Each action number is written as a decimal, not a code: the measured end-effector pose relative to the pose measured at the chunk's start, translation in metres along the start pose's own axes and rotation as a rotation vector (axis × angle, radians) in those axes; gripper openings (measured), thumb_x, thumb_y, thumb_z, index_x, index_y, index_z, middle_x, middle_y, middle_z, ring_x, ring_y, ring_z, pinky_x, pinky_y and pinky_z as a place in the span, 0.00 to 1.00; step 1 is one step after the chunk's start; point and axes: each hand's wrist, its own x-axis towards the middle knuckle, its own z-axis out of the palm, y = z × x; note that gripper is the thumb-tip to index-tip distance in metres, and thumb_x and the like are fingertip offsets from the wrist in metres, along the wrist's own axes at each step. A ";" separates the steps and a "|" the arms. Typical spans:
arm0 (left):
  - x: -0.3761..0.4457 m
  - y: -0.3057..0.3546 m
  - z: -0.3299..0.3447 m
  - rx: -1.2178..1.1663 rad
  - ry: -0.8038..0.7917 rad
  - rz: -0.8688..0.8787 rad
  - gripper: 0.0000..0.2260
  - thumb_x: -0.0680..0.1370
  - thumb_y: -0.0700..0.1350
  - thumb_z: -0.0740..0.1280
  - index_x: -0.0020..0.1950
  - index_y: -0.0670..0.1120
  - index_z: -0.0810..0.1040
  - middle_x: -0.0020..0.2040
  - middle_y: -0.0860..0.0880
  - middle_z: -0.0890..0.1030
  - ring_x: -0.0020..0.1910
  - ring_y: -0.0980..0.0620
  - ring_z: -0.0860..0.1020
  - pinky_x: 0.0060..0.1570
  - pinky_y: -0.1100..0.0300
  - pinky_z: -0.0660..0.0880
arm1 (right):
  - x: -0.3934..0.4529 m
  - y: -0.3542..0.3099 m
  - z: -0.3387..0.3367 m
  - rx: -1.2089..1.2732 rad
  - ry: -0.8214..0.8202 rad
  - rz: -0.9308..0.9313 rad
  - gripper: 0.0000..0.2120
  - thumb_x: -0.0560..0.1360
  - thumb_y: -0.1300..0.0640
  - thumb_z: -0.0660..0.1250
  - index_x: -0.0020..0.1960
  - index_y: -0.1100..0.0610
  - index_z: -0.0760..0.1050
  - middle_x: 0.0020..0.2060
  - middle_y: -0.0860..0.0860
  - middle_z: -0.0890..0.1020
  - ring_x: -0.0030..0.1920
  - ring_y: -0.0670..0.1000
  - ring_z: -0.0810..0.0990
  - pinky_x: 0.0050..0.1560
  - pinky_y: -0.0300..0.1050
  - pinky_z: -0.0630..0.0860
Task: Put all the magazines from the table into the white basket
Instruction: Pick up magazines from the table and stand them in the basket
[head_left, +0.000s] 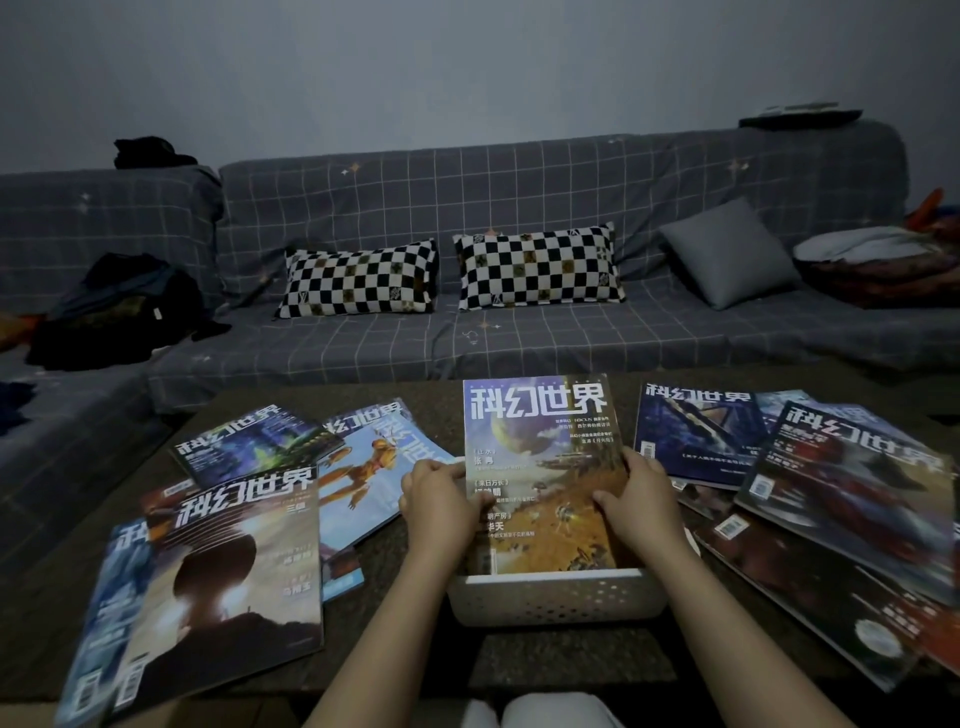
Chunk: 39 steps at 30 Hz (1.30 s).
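A magazine with a planet and orange ground on its cover (543, 457) stands tilted with its lower edge inside the white perforated basket (558, 597) at the table's near middle. My left hand (439, 504) grips its left edge and my right hand (641, 501) grips its right edge. Several more magazines lie spread on the table: a dark-sphere cover (228, 577) and a yellow-figure cover (371, 467) to the left, a red-toned cover (852, 483) and a blue cover (696, 436) to the right.
The dark table (395, 577) runs across the near view. Behind it stands a grey checked sofa (519, 343) with two chequered pillows (358, 280), a grey cushion (730, 254) and piled clothes (119, 312) at the left. My knee (540, 712) shows at the bottom.
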 end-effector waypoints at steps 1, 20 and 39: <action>0.001 0.000 0.000 -0.013 0.006 -0.008 0.19 0.73 0.51 0.72 0.63 0.51 0.78 0.61 0.47 0.72 0.64 0.45 0.66 0.63 0.53 0.64 | 0.000 0.000 0.000 0.006 -0.003 -0.003 0.29 0.72 0.62 0.69 0.70 0.59 0.64 0.67 0.57 0.68 0.67 0.57 0.68 0.66 0.47 0.66; -0.021 -0.033 -0.048 -0.431 0.137 0.072 0.14 0.79 0.50 0.63 0.64 0.48 0.76 0.64 0.49 0.75 0.58 0.55 0.75 0.57 0.57 0.74 | -0.046 -0.063 0.027 0.344 -0.101 -0.313 0.21 0.75 0.54 0.67 0.67 0.53 0.70 0.61 0.47 0.76 0.58 0.43 0.73 0.52 0.33 0.71; -0.019 -0.242 -0.113 -0.059 0.240 -0.332 0.17 0.79 0.49 0.61 0.65 0.44 0.76 0.65 0.45 0.76 0.65 0.46 0.73 0.64 0.48 0.69 | -0.101 -0.145 0.229 0.233 -0.554 -0.271 0.21 0.74 0.54 0.68 0.66 0.58 0.73 0.61 0.53 0.78 0.61 0.50 0.76 0.55 0.36 0.68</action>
